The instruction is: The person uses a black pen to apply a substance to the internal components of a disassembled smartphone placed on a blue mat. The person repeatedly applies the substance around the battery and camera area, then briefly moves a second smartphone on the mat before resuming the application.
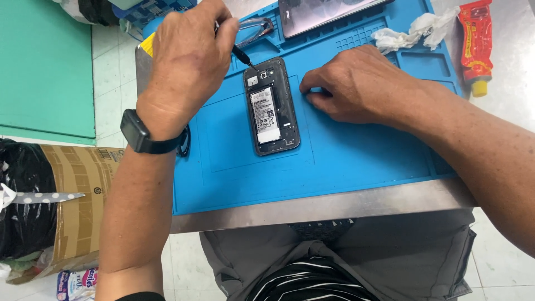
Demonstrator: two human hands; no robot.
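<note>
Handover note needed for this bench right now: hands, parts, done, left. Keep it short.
Left hand: closed grip on a thin black-tipped screwdriver, tip at the top left corner of the opened dark smartphone.
Right hand: flat on the blue silicone repair mat, fingertips just right of the phone, holding nothing visible.
Phone: lying back-up in the mat's centre, battery exposed.
Done: back cover is off.
Left: battery and inner frame still in place; I can't tell which screws are out.
Nearby: second dark phone at the mat's top edge, crumpled white tissue, red tube at right.
</note>
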